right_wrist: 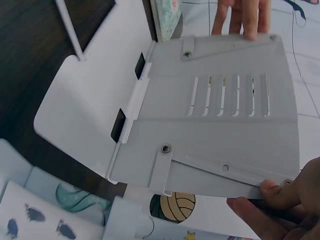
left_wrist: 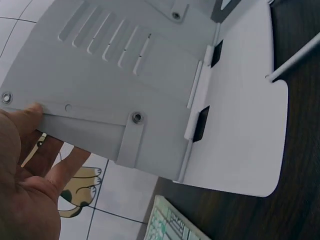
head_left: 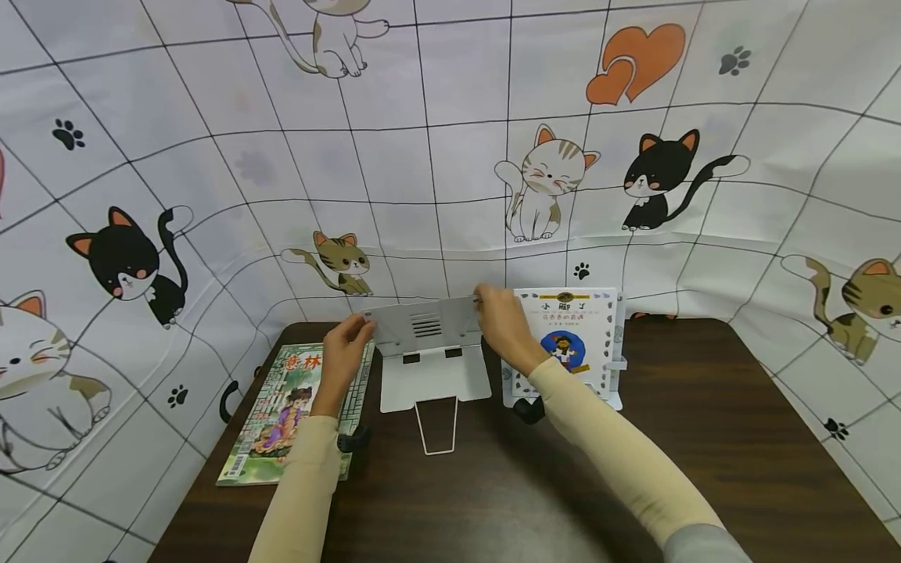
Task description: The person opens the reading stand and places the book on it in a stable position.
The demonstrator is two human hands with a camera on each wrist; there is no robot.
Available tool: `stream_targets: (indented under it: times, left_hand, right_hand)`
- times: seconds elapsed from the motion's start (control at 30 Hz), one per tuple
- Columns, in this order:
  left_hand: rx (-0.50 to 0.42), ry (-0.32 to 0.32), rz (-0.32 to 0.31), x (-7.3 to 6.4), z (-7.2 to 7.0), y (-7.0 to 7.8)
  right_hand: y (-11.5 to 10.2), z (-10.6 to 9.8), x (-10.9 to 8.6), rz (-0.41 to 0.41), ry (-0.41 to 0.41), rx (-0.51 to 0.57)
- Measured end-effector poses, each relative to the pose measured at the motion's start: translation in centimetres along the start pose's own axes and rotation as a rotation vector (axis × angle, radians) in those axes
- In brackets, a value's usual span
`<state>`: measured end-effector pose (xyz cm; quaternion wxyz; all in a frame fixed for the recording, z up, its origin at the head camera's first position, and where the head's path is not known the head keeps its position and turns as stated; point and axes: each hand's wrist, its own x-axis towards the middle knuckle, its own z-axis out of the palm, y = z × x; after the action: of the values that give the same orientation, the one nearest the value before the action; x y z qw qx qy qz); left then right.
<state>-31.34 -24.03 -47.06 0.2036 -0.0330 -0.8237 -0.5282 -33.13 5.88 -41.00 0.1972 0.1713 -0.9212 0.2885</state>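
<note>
Here's the folding stand (head_left: 431, 345), opened out at its hinge over the dark table (head_left: 549, 485)! The grey panel (head_left: 461, 319) rises at the back, six slots cut through its middle, flat riveted arms (right_wrist: 160, 170) along both sides. Black pads (head_left: 411, 358) mark the fold, a white plate (head_left: 436, 383) spreads forward, and a thin wire loop (head_left: 439, 452) juts out in front!

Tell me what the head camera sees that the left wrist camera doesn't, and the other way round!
Only the head view: the right hand, the white book and the orange hearts.

Only the left wrist view: the rivet holes up close; from the head, they're too small to make out.

Both: the left hand pinching the grey slotted panel, and the white plate joined to it.
</note>
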Motion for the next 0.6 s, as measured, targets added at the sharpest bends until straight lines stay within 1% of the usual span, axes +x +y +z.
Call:
stream_targets:
  times: [0.07, 0.23, 0.37, 0.43, 0.47, 0.5, 0.6]
  left_hand:
    - [0.007, -0.009, 0.005, 0.3, 0.2, -0.1]
    - [-0.033, -0.045, 0.022, 0.9, 0.6, -0.4]
    - [-0.061, -0.081, -0.020, 1.1, 0.9, -0.3]
    - [-0.065, -0.086, -0.038, 1.1, 1.1, -0.3]
    - [-0.066, -0.089, -0.043, 1.1, 1.1, -0.2]
    - [-0.073, -0.087, -0.030, 1.1, 1.2, -0.2]
    - [-0.084, -0.066, -0.004, 1.0, 1.4, -0.3]
  right_hand:
    - [0.0, -0.4, -0.5, -0.014, 0.001, -0.010]
    - [0.0, -1.2, -1.4, -0.044, 0.002, -0.019]
    - [0.0, -1.8, -2.0, -0.041, -0.021, -0.002]
    - [0.1, -1.9, -2.3, -0.048, -0.014, -0.003]
    - [0.1, -1.9, -2.5, -0.065, 0.003, -0.010]
    - [0.0, -2.0, -2.7, -0.092, 0.032, -0.021]
    - [-0.5, -1.9, -4.0, -0.216, 0.167, -0.072]
